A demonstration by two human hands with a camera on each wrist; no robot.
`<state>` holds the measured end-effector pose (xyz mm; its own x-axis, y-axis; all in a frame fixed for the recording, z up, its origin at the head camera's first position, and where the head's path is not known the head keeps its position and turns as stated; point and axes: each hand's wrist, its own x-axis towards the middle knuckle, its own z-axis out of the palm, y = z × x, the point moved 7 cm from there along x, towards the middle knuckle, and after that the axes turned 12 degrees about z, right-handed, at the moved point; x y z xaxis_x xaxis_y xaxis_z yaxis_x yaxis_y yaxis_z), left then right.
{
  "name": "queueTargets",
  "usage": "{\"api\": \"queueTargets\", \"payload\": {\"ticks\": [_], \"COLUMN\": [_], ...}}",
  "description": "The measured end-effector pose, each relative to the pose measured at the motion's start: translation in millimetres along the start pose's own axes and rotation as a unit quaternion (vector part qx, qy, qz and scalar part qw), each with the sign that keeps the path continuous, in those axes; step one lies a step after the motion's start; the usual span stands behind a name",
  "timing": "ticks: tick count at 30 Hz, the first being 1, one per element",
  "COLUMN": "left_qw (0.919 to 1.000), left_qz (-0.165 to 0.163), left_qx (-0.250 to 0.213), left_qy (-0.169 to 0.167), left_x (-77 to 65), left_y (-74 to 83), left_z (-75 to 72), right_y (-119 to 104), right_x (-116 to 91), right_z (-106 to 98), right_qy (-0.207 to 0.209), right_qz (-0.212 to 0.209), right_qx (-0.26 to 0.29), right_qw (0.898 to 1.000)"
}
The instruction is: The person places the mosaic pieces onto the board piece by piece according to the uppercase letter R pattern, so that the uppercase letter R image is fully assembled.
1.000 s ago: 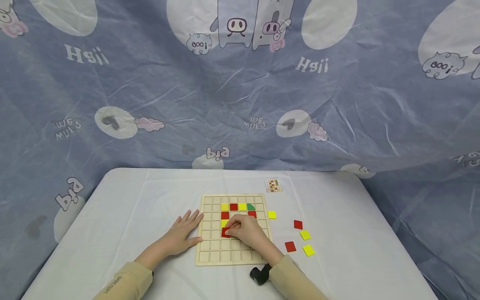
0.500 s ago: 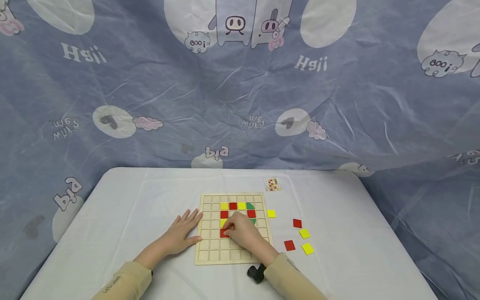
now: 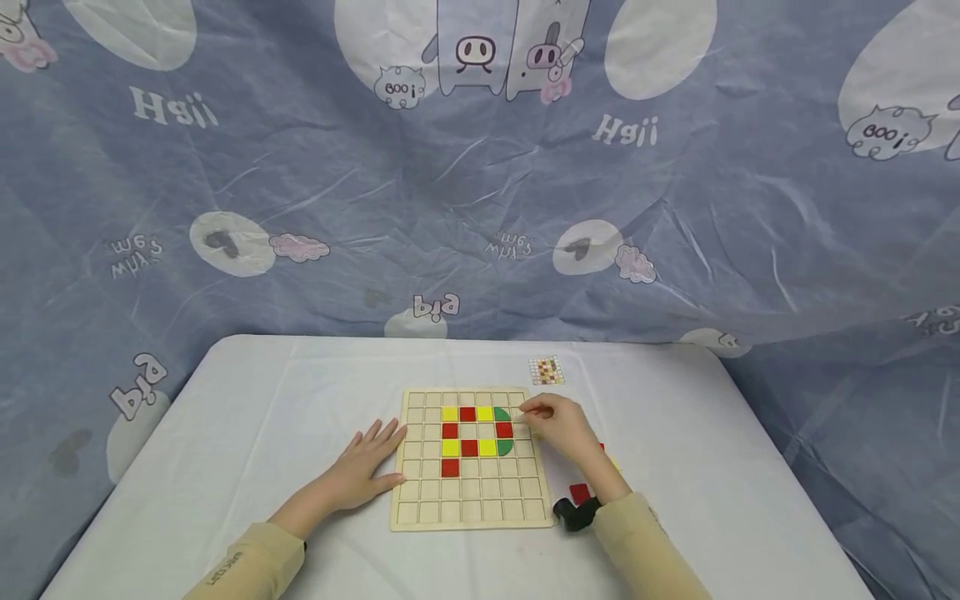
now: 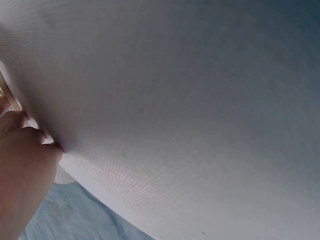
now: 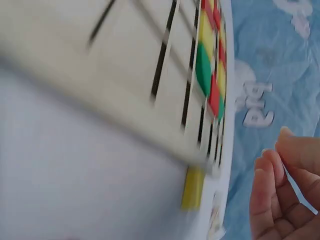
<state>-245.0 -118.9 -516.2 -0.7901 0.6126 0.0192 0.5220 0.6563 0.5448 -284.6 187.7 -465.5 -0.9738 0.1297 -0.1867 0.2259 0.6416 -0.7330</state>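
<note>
While the yellow tile (image 5: 193,189) just outside the gridded board (image 3: 471,481) is almost wholly masked by the right hand (image 3: 560,427) in the head view, it is plainly shown by the right wrist view, towards the board's three o'clock. The right hand is loosely curled, with nothing grasped; the board's nine o'clock edge is touched by the spread, relaxed left hand (image 3: 366,471). At four o'clock, a red tile (image 3: 579,492) is partly covered by a black device (image 3: 574,517).

Left sleeve (image 3: 247,562): beige cloth, lower left of frame; dark lettering (image 3: 224,569) along forearm; sliver of black (image 3: 305,547) at its edge. Right sleeve (image 3: 645,546): matching beige, lower right; black round-ended wrist camera (image 3: 576,515) alongside.
</note>
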Motion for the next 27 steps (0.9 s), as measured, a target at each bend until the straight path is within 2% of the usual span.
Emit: {"api": "queueTargets", "payload": {"ticks": [5, 10, 27], "left_qw": [1.0000, 1.0000, 1.0000], "left_qz": [-0.001, 0.003, -0.003], "left_qx": [0.000, -0.005, -0.003], "left_qy": [0.000, 0.002, 0.000], "left_x": [-1.0, -1.3, -1.2], "left_y": [1.3, 2.4, 2.0], "left_z": [-0.2, -1.4, 0.0], "right_y": [30.1, 44.2, 45.5], "right_x": [16.3, 21.4, 20.3], "right_z": [-18.4, -17.3, -7.7], "right_qy": [0.012, -0.005, -0.015], "right_qz": [0.040, 0.065, 0.043], "right_qx": [-0.030, -0.050, -0.086], "right_qw": [0.999, 0.997, 0.995]}}
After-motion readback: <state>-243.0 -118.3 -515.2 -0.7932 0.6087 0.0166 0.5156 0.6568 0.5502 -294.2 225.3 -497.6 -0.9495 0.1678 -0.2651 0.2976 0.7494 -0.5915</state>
